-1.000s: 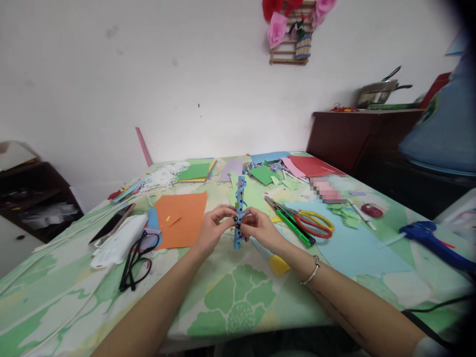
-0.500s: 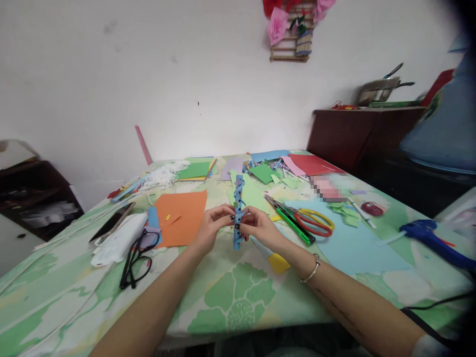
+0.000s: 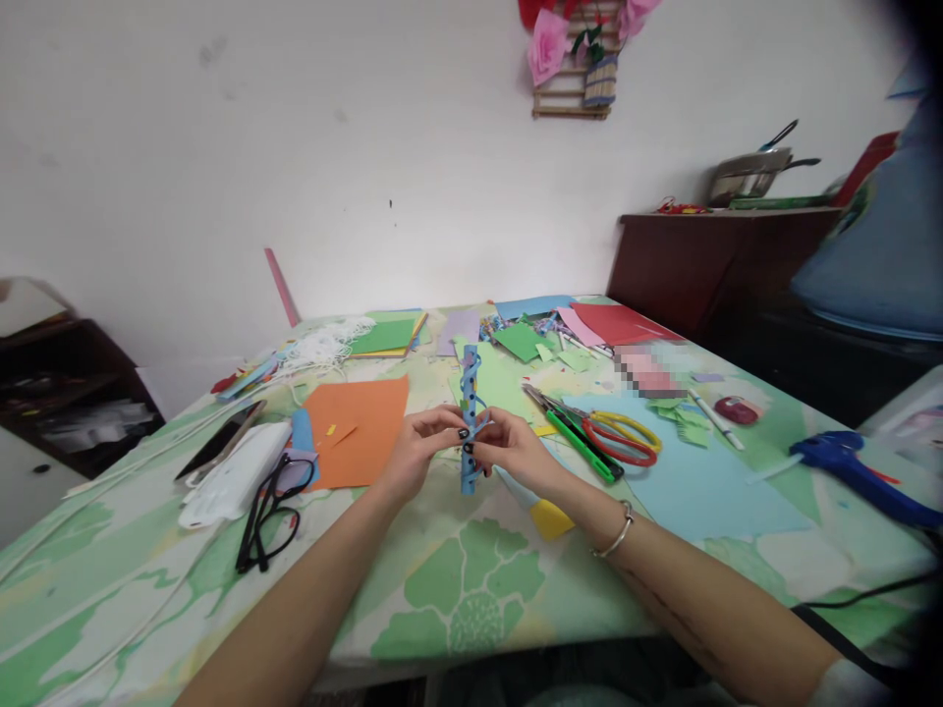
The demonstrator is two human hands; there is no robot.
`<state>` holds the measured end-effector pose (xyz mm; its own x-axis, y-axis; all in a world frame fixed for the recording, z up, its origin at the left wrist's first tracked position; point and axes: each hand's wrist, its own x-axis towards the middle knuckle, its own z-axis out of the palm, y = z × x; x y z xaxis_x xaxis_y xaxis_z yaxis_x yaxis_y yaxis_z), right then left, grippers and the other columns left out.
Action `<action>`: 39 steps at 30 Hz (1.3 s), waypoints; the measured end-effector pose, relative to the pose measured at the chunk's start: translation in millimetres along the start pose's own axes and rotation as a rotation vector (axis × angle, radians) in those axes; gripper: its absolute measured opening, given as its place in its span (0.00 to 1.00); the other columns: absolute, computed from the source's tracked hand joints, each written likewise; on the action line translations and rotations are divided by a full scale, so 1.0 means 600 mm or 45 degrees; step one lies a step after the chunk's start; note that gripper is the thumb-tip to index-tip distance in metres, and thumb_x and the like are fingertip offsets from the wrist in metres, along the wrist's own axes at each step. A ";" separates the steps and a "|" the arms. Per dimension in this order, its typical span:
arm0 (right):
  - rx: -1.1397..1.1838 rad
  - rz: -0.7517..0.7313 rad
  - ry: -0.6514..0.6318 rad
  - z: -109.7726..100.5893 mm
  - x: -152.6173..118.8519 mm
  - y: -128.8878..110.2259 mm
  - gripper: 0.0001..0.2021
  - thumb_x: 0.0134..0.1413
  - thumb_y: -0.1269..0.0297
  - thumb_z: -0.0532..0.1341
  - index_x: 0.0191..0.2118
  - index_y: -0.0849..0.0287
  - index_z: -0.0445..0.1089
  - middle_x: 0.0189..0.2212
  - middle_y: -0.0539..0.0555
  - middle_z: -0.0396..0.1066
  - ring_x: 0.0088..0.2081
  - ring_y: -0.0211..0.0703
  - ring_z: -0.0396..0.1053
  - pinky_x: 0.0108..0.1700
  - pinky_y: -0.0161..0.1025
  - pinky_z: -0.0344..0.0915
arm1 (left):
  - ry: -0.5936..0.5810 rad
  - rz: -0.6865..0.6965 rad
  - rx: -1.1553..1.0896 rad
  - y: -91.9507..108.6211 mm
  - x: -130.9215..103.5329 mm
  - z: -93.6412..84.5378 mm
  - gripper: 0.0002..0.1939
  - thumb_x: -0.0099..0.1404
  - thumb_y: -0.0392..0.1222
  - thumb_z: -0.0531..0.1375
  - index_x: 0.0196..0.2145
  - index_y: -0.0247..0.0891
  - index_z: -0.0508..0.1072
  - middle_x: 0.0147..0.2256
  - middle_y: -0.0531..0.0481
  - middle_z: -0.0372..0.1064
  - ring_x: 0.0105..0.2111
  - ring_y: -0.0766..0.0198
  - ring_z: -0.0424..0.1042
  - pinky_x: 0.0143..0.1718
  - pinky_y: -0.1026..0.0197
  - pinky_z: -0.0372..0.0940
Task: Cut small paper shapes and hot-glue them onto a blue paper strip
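Note:
A slim blue paper tube [image 3: 470,475] stands upright between my hands, with dark dots on it and curled blue paper strips along its length. My left hand [image 3: 421,444] pinches it from the left, thumb and fingertips closed at mid-height. From the other side my right hand [image 3: 522,454] is closed on it too, the fingers partly hidden behind the tube. A light blue and yellow paper piece [image 3: 549,518] lies under my right wrist. Just beyond that hand are a green utility knife [image 3: 585,448] and scissors with red and yellow handles [image 3: 626,439].
Orange paper [image 3: 360,417], black glasses [image 3: 266,511], a white packet [image 3: 236,476] and a phone [image 3: 219,439] lie to the left. On the right are a light blue sheet [image 3: 707,496] and a blue glue gun [image 3: 861,476]. White string [image 3: 324,344] and green paper [image 3: 383,337] lie farther back.
Both hands stay around the tube, with only slight shifts of the fingertips. The whole view has drifted very slightly.

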<state>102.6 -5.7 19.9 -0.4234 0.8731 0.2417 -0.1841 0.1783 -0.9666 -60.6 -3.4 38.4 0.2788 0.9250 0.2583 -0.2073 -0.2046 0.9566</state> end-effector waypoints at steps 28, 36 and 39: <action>0.050 0.002 0.009 0.003 -0.003 -0.013 0.14 0.43 0.60 0.66 0.32 0.59 0.61 0.21 0.47 0.68 0.20 0.34 0.65 0.22 0.32 0.62 | -0.045 0.277 0.150 -0.002 0.000 -0.005 0.07 0.52 0.39 0.65 0.31 0.37 0.73 0.36 0.47 0.66 0.39 0.60 0.68 0.39 0.61 0.65; 0.025 -0.013 0.030 0.004 -0.004 -0.012 0.15 0.42 0.60 0.66 0.32 0.58 0.60 0.23 0.48 0.69 0.20 0.34 0.65 0.22 0.32 0.61 | -0.004 0.348 0.241 0.009 -0.011 0.004 0.07 0.57 0.42 0.61 0.32 0.36 0.74 0.35 0.46 0.66 0.37 0.60 0.68 0.35 0.61 0.67; 0.009 -0.019 0.035 0.004 -0.004 -0.012 0.14 0.43 0.61 0.66 0.32 0.58 0.59 0.23 0.48 0.69 0.21 0.35 0.65 0.22 0.32 0.61 | 0.060 0.290 0.260 0.010 -0.011 0.009 0.08 0.57 0.43 0.61 0.31 0.35 0.73 0.32 0.47 0.66 0.34 0.62 0.68 0.33 0.60 0.69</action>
<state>102.5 -10.2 26.7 -0.3963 0.8825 0.2534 -0.1964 0.1881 -0.9623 -58.6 -12.2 42.9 0.2020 0.8607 0.4674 -0.0654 -0.4643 0.8833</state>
